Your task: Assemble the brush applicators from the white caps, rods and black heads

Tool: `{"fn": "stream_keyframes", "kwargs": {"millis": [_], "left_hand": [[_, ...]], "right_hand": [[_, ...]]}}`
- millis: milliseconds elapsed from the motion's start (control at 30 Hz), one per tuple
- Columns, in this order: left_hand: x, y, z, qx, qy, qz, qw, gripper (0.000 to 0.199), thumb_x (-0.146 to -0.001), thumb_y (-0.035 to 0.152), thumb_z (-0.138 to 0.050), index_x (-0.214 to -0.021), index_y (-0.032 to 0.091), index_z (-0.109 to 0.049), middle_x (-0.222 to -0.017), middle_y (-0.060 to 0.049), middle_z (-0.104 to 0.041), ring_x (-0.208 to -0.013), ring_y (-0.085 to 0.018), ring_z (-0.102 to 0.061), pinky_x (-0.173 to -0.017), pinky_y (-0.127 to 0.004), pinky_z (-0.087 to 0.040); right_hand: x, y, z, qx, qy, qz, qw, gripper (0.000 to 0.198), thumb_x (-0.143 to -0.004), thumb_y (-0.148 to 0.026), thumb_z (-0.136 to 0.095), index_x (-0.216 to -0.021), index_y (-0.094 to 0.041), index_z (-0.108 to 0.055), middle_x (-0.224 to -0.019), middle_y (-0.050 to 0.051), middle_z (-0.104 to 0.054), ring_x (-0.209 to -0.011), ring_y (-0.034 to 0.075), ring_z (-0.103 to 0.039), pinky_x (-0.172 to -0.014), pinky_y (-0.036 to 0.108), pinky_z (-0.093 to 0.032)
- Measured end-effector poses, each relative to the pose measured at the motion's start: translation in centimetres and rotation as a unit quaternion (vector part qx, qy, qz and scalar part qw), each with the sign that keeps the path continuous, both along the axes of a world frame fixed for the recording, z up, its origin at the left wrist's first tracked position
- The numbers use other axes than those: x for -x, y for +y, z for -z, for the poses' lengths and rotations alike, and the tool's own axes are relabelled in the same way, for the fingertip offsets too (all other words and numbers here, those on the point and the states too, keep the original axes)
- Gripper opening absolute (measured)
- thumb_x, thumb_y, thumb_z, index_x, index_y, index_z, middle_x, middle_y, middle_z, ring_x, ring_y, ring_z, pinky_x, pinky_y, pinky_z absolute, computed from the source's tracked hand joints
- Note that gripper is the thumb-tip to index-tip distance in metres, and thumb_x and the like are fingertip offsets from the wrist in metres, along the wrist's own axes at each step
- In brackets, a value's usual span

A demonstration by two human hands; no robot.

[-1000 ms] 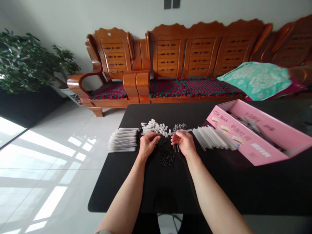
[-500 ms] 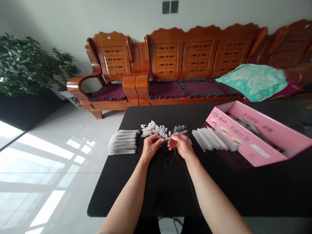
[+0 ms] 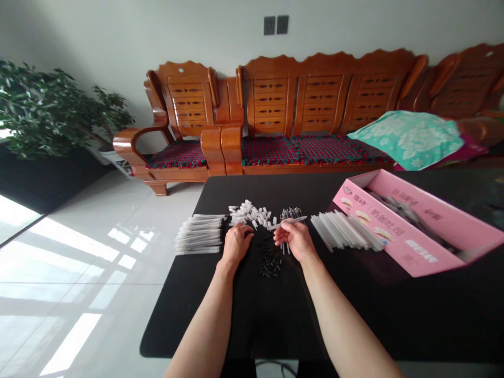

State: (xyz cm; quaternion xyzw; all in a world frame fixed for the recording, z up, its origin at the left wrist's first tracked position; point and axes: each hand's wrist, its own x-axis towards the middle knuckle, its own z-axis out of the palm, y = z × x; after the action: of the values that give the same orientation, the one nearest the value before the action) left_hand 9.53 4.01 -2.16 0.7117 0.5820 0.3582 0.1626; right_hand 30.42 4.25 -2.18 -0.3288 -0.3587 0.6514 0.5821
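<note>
Our right hand (image 3: 296, 239)'s pinching a pen (image 3: 296, 220); our curled left (image 3: 237, 242), contents unclear, is likely needing precision seven o'clock from caps (image 3: 249, 212)

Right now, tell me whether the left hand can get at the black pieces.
Likely yes: the left hand is close beside the black pieces, with tabletop between them. The right hand, holding a pen, is up and to their right and does not seem to block that way.

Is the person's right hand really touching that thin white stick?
Touching. The head view shows it: the right hand grips the thin white stick with its fingertips, and both ends poke out past them.
</note>
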Motion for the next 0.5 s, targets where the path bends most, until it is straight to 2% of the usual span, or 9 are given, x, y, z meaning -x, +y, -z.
{"fn": "stream_keyframes", "kwargs": {"millis": [67, 133, 200, 300, 367, 500], "left_hand": [[-0.2, 0.1, 0.0, 0.014, -0.043, -0.009, 0.999, 0.009, -0.074, 0.014, -0.069, -0.077, 0.020, -0.074, -0.076, -0.002, -0.066, -0.067, -0.015, -0.058, -0.069, -0.027, -0.046], [-0.7, 0.1, 0.1, 0.057, -0.159, -0.023, 0.985, 0.002, -0.074, 0.019, -0.071, -0.075, 0.018, -0.072, -0.068, -0.001, -0.065, -0.062, -0.014, -0.059, -0.064, -0.027, -0.047], [-1.4, 0.0, 0.2, 0.125, -0.328, -0.018, 0.936, 0.014, -0.073, 0.029, -0.074, -0.076, 0.016, -0.070, -0.063, -0.001, -0.064, -0.058, -0.014, -0.060, -0.059, -0.026, -0.049], [-2.3, -0.1, 0.2, 0.202, -0.518, 0.022, 0.831, 0.031, -0.066, 0.037, -0.082, -0.078, 0.013, -0.067, -0.067, -0.004, -0.068, -0.061, -0.014, -0.065, -0.059, -0.024, -0.053], [-2.7, -0.3, 0.0, 0.218, -0.565, 0.041, 0.794, 0.036, -0.062, 0.036, -0.086, -0.080, 0.011, -0.067, -0.071, -0.005, -0.070, -0.062, -0.013, -0.066, -0.062, -0.023, -0.054], [-2.8, -0.5, -0.3, 0.215, -0.592, 0.044, 0.776, 0.039, -0.059, 0.034, -0.089, -0.083, 0.010, -0.070, -0.071, -0.004, -0.070, -0.061, -0.010, -0.065, -0.063, -0.021, -0.054]], "right_hand": [[0.0, 0.0, 0.0, 0.000, -0.004, -0.001, 1.000, 0.019, -0.073, -0.031, -0.076, -0.079, -0.016, -0.067, -0.064, 0.005, -0.074, -0.050, 0.019, -0.069, -0.042, 0.027, -0.058], [0.1, -0.1, 0.0, -0.002, -0.011, -0.002, 1.000, 0.018, -0.074, -0.031, -0.075, -0.080, -0.016, -0.067, -0.064, 0.005, -0.074, -0.050, 0.019, -0.069, -0.042, 0.027, -0.058], [0.2, -0.1, 0.0, -0.005, -0.017, -0.003, 1.000, 0.018, -0.075, -0.032, -0.075, -0.080, -0.016, -0.068, -0.064, 0.004, -0.073, -0.050, 0.018, -0.068, -0.042, 0.027, -0.058], [0.3, -0.1, 0.0, -0.010, -0.024, -0.006, 1.000, 0.018, -0.076, -0.032, -0.075, -0.081, -0.015, -0.068, -0.065, 0.004, -0.073, -0.051, 0.018, -0.068, -0.043, 0.027, -0.058], [0.4, -0.1, 0.1, -0.014, -0.030, -0.005, 0.999, 0.019, -0.077, -0.033, -0.075, -0.080, -0.015, -0.068, -0.065, 0.004, -0.073, -0.052, 0.018, -0.069, -0.043, 0.027, -0.058], [0.4, -0.1, 0.1, -0.020, -0.046, 0.003, 0.999, 0.021, -0.077, -0.034, -0.075, -0.079, -0.015, -0.068, -0.065, 0.005, -0.073, -0.052, 0.018, -0.069, -0.043, 0.026, -0.058]]}}
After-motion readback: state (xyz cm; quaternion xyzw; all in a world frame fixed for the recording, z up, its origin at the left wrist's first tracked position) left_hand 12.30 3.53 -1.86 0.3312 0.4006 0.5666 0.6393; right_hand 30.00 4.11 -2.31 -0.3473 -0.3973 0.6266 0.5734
